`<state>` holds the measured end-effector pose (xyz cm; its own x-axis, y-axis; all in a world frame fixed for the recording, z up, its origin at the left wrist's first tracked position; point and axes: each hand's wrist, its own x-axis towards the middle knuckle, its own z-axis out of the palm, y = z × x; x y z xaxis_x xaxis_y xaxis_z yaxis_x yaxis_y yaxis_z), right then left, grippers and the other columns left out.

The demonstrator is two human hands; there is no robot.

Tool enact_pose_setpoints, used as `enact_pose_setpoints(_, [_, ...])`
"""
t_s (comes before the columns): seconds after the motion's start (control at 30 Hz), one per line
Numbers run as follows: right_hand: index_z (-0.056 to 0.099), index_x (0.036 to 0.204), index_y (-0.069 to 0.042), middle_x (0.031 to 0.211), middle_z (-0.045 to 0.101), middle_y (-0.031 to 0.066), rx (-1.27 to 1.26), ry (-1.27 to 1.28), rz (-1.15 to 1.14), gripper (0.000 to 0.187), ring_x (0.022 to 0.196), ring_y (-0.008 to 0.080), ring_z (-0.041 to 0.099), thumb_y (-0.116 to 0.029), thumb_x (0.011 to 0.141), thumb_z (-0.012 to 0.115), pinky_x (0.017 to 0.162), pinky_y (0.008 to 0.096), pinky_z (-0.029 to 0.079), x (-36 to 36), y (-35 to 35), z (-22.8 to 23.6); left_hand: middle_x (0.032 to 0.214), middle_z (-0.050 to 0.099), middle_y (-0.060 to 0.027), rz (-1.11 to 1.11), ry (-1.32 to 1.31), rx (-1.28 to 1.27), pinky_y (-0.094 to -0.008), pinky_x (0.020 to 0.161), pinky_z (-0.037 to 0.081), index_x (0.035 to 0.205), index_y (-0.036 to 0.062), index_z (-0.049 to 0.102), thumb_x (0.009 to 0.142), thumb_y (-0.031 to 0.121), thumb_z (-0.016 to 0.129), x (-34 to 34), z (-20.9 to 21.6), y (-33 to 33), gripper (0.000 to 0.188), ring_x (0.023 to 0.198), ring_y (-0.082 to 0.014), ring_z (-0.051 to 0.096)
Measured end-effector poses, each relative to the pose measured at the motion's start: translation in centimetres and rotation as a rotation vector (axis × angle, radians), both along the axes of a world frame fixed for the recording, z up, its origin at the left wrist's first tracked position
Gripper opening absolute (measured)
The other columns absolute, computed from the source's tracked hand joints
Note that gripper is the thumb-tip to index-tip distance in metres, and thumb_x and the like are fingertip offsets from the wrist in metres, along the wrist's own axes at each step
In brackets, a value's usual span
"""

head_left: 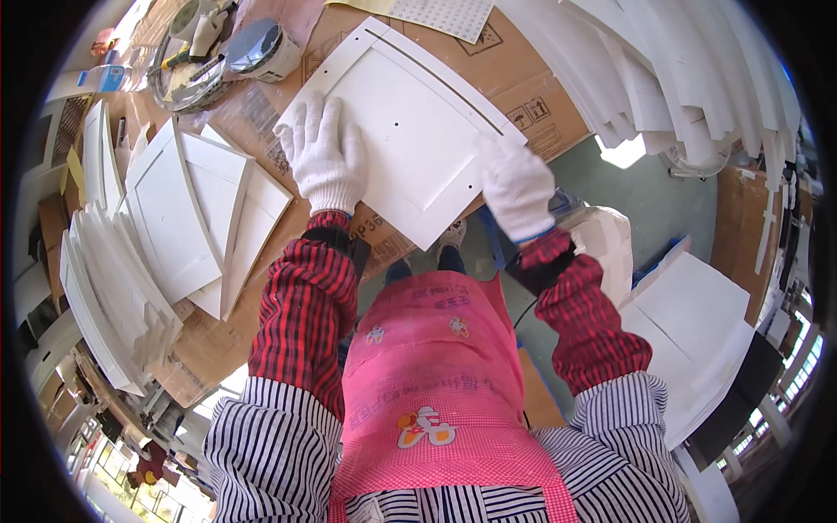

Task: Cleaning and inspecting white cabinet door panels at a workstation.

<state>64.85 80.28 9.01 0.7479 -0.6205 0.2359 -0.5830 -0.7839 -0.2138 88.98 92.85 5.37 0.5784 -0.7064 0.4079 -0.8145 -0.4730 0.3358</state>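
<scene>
A white cabinet-door-like panel lies on cardboard before me, with a recessed middle, a groove along its far edge and a few small dark holes. My left hand, in a white knit glove, lies flat on its left part with the fingers stretched out. At the panel's right corner is my right hand, gloved too. Its fingers are smeared by motion, so whether they hold anything cannot be made out.
More white panels lie stacked at the left on the cardboard-covered table. A bucket and a round tray of tools stand at the far left. White curved sheets fill the far right; a white-covered stack sits lower right.
</scene>
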Motion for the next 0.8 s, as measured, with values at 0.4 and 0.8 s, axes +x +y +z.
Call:
enact_pose_setpoints(0.4, [0.062, 0.098, -0.012, 0.075, 0.056, 0.0097, 0.064, -0.074, 0.065, 0.008, 0.060, 0.0291, 0.062, -0.016, 0.100, 0.056, 0.051, 0.0434, 0.051, -0.1, 0.5, -0.1, 0.153, 0.057, -0.0106, 0.002, 0.049, 0.044, -0.0546, 0.127, 0.021, 0.140, 0.0145, 0.065, 0.096, 0.022, 0.064, 0.1, 0.3, 0.1, 0.044, 0.147, -0.0330, 0.046])
enact_pose_setpoints(0.8, [0.069, 0.123, -0.015, 0.081, 0.061, 0.0058, -0.040, 0.070, -0.048, 0.028, 0.066, 0.0266, 0.064, -0.016, 0.097, 0.060, 0.056, 0.0407, 0.053, -1.9, -0.2, -0.9, 0.150, 0.060, -0.0121, 0.012, 0.045, 0.011, -0.0567, 0.125, 0.025, 0.133, 0.0136, 0.069, 0.093, 0.021, 0.066, -0.1, 0.8, -0.4, 0.041, 0.142, -0.0337, 0.052])
